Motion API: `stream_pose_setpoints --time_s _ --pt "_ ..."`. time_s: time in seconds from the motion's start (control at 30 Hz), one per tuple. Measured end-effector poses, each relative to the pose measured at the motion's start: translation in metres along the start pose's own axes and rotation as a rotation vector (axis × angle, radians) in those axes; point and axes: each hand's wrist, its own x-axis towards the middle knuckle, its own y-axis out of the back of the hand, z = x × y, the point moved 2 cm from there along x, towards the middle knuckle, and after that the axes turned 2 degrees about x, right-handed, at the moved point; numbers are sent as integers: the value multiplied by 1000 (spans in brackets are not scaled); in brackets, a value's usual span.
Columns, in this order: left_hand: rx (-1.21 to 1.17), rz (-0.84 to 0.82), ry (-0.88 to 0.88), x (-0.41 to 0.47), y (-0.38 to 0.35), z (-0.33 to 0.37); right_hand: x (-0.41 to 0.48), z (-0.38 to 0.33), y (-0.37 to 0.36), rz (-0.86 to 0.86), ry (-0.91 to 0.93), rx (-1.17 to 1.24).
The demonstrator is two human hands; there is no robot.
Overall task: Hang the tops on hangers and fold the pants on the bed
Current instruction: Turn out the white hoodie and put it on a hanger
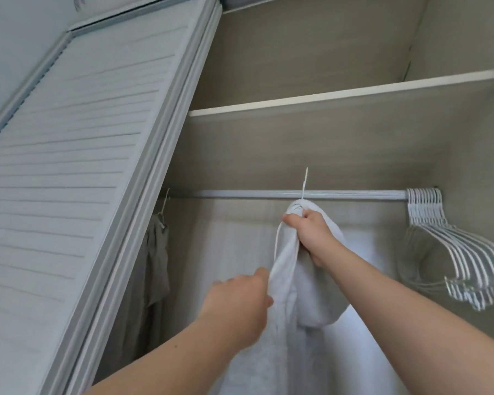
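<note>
White top going up to the wardrobe rail, both your hands on it.

Nearest you, your left hand point(237, 303) pinches the front edge of the white top point(303, 295), probably to keep the cloth hanging straight. Higher up, your right hand point(311, 235) is fisted round the bunched neck, which lets you steer the hanger hook point(305, 183). The hook stands edge-on across the rail point(240, 194); whether it has caught cannot be told. Farther off, a grey garment point(154, 252) hangs at the left end and spare hangers point(439, 238) crowd the right, leaving the middle free.
</note>
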Motion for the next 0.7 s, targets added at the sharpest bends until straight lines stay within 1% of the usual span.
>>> stream_pose_setpoints --time_s 0.3,0.43,0.53,0.63,0.7 --pt "-8 -40 4 30 -47 4 39 67 15 -19 -118 16" --pt "-66 -39 -13 30 -62 8 32 69 12 1 -97 -36" --pt "-116 -49 -17 27 -70 14 21 64 11 -33 -38 -217" --pt "-42 -97 -13 25 -80 19 -1 60 10 -39 36 -482" --pt "13 -145 9 26 -88 21 -18 55 8 -47 121 -585"
